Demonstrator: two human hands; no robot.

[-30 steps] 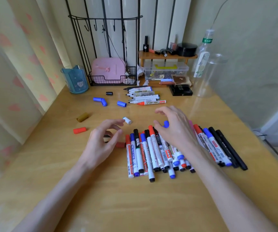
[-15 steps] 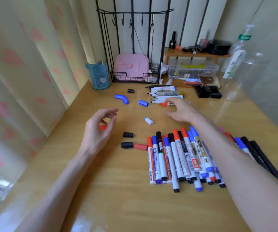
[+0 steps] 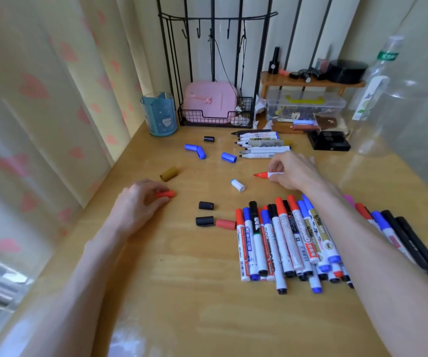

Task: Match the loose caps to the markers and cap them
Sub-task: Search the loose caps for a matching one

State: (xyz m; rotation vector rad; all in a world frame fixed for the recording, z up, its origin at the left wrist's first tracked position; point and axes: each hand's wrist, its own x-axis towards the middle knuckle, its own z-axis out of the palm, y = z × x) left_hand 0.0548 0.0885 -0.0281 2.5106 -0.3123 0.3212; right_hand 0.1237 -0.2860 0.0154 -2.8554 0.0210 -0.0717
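So, right hand (image 3: 294, 172) pinches the red marker (image 3: 265, 174) by its barrel, tip poking past the fingers; left hand (image 3: 136, 203) grips the red cap (image 3: 166, 194). Probably light, slick, rigid plastic.

Bare table (image 3: 182, 305) is being left open in the near middle, up to the front edge. The right front is being taken up by the pile of capped markers (image 3: 279, 243). The middle is being dotted by two black caps (image 3: 206, 205) beside a red cap (image 3: 225, 224), a white cap (image 3: 237, 185), and blue caps (image 3: 229, 157) further back. The far edge is being walled off by uncapped markers (image 3: 261, 145), the wire rack (image 3: 215, 119) and the blue cup (image 3: 159, 114); the left is being closed by the curtain (image 3: 40, 124).
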